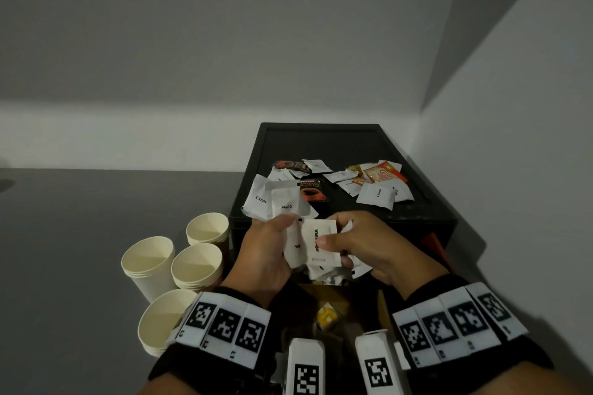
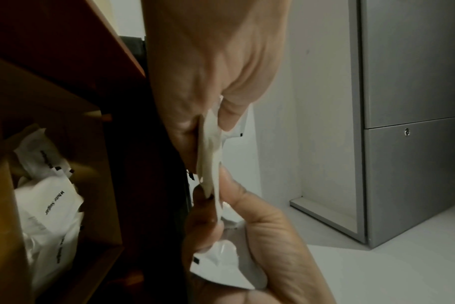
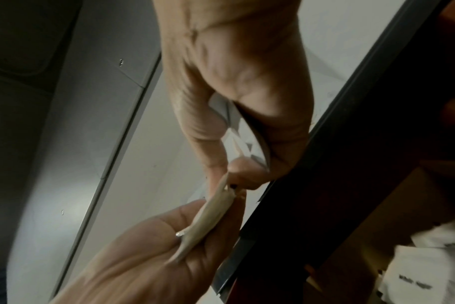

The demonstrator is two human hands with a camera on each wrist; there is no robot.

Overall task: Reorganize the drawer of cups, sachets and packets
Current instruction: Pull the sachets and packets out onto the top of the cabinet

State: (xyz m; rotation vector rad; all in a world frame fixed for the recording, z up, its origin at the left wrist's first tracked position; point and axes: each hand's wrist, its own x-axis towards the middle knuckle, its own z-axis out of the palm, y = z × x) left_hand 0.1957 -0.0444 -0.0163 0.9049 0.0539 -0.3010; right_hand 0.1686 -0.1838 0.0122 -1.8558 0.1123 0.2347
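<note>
A: Drawer (image 1: 345, 298), brown wood, open below my two hands; how many items do you count in and around it?

B: Inside it I make out a heap of white paper sachets (image 2: 52, 205), one reading "White Sugar", and one small yellow packet (image 1: 326, 317); the heap is too hidden to count. Four stacks of cream paper cups (image 1: 197, 263) stand on the grey surface, left of the black box (image 1: 442, 221).

A: And on the box top?

B: A loose scatter of white sachets marked "Cream" and "Coffee" (image 1: 282, 199), two dark orange-and-black coffee packets (image 1: 310, 190), and an orange packet (image 1: 383, 175) at the far right. The sachets overlap, so I give no exact figure.

A: Pose of my hands?

B: Both are raised over the drawer's front, just before the box edge, thumbs uppermost. My left hand (image 1: 268, 253) has thumb and fingers clamped on a thin bundle of white sachets (image 1: 295, 244). My right hand (image 1: 362, 247) pinches the flat white rectangular "White Sugar" sachet (image 1: 321, 242) with its thumb against that bundle; more white sachets are bunched in its curled fingers.

A: Appearance of the pinched sachet?

B: Upright, black lettering running lengthwise, face toward the head camera; edge-on in both wrist views.
</note>
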